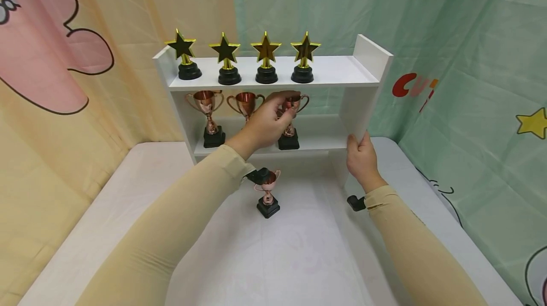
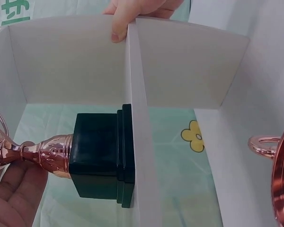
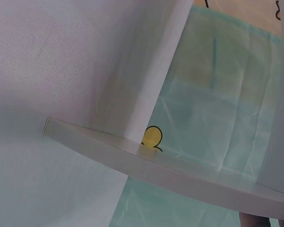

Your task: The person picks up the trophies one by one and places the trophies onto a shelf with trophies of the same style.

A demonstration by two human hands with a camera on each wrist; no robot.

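My left hand (image 1: 266, 123) grips a copper-coloured trophy cup (image 1: 289, 140) by its upper part, on the right of the middle shelf. In the left wrist view the trophy's black base (image 2: 99, 156) stands against the shelf board, and the fingers (image 2: 21, 191) are at its stem. My right hand (image 1: 363, 161) holds the right side panel of the white shelf unit (image 1: 365, 106) at middle-board height. Two more copper trophy cups (image 1: 205, 99) (image 1: 245, 102) share that shelf, the second partly hidden by my left arm. Another copper trophy cup (image 1: 268, 197) stands lower down, below my left wrist.
Several gold star trophies (image 1: 265, 57) with black bases line the top shelf, left to centre. Under the unit lies a white table surface (image 1: 273, 258). Printed curtains (image 1: 461, 69) hang behind and at both sides. Dark wrist devices (image 1: 356, 203) sit on both sleeves.
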